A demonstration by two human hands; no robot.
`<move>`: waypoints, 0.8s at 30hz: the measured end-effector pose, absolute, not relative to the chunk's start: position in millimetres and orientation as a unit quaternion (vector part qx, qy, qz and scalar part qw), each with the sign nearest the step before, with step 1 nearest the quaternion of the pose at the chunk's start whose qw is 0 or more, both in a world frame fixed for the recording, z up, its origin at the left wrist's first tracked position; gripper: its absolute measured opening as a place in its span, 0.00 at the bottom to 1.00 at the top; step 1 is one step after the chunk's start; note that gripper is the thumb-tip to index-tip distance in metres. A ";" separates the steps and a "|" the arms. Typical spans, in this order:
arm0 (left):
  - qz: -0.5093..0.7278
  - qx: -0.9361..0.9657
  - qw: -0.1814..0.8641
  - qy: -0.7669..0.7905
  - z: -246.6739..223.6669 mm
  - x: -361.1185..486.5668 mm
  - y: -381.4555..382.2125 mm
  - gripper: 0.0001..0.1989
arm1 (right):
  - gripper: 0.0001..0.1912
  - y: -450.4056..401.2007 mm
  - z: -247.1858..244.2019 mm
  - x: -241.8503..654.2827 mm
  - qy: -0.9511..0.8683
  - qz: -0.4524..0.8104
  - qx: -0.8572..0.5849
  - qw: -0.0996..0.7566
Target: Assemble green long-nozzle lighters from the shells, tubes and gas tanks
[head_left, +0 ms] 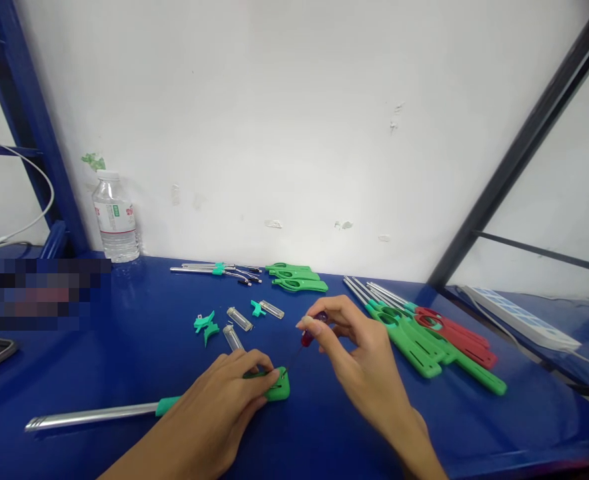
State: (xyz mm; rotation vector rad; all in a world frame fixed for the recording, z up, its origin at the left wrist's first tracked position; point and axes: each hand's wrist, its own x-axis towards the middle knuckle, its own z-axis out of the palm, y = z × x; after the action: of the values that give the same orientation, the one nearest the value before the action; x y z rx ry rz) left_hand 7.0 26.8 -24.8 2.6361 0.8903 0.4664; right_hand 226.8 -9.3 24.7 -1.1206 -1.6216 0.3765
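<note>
The right hand (362, 340) pinches 1 screwdriver (307, 337) above 1 green lighter (281, 392), which lies under the closed fingers of the left hand (229, 393).
The screwdriver could, I judge, slip into the left hand if the lighter turns. Beyond the left hand are 3 clear tanks (239, 319), then 3 green handles (310, 286); rightward of the right hand, overlapping lighters (419, 350), not countable exactly.

The blue desk (139, 347) carries a water bottle (117, 223), metal rods (189, 270), green shells (302, 285), clear tubes (240, 319), teal pieces (204, 322), green and red lighters (419, 353), and one lighter in front (167, 405).
</note>
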 end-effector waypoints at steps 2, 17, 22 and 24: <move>0.162 0.922 0.158 0.314 -24.1 7.2 26.0 0.19 | 0.05 -9.0 25.2 226.6 -0.679 0.158 -0.467 0.543; 0.156 0.923 0.154 0.317 -27.4 7.7 26.3 0.20 | 0.03 -14.4 27.1 227.1 -0.726 0.146 -0.445 0.503; 0.178 0.920 0.146 0.318 -36.7 6.7 27.0 0.20 | 0.05 -13.3 25.7 225.9 -0.748 0.114 -0.421 0.500; 0.182 0.920 0.145 0.314 -37.5 6.3 26.8 0.20 | 0.06 -11.8 23.5 225.4 -0.740 0.075 -0.424 0.517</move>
State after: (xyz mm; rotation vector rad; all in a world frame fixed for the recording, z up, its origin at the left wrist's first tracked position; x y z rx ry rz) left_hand 6.3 26.8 -37.5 2.6517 0.9052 0.5253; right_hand 225.4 -11.8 23.5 -1.0175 -1.7750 0.1811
